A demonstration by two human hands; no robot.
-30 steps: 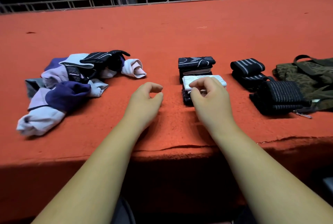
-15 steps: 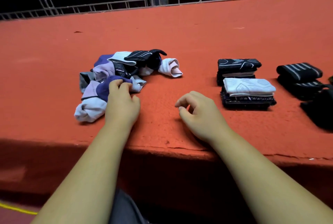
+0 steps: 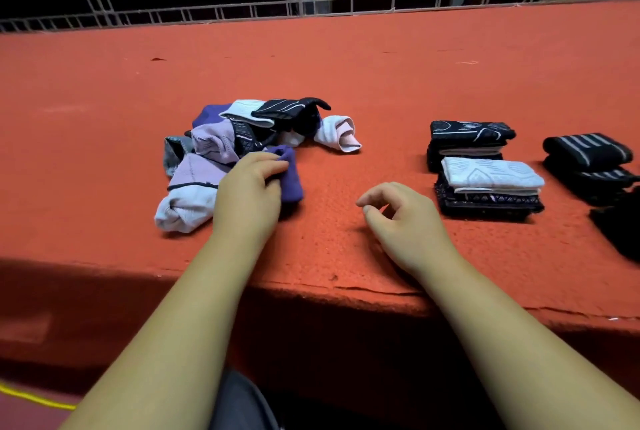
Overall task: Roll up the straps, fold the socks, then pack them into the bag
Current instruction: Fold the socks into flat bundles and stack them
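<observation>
As I log it, surface (image 3: pixel 381 83): red covering, carries everything.
Unfolded pile (image 3: pixel 214 145): left of centre, still a tangle.
Folded socks (image 3: pixel 485 180): two stacks at right; rolled straps (image 3: pixel 588 152) further right.
Change: right hand (image 3: pixel 405 218) has left the stack, loosely curled, holding nothing; left hand (image 3: pixel 247 190) has reached the pile.
Reading: one fold finished, next begins.
Purple sock (image 3: pixel 291 180): at pile's right edge, gripped by the left hand; bunched, long axis running away from me; toe end, cannot tell.
</observation>
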